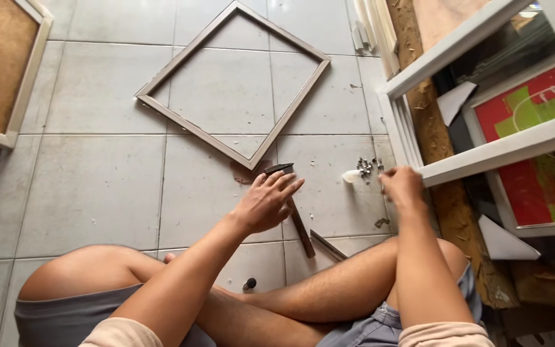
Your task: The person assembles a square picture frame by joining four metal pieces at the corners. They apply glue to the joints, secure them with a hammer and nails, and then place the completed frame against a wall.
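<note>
I sit cross-legged on a tiled floor. My left hand (266, 202) hovers with fingers spread just over a hammer (293, 212) that lies on the tiles, its dark head toward a square wooden frame (232, 83). My right hand (401, 186) is closed with pinched fingers beside a small pile of metal nails (367, 167) and a white scrap; whether it holds a nail I cannot tell. The empty frame lies flat, turned like a diamond, beyond both hands.
A white frame (483, 151) leans at the right over red and green pictures (534, 109). A backed frame (8, 71) lies at the far left. A thin metal strip (327, 244) and a small dark knob (249, 283) lie near my legs.
</note>
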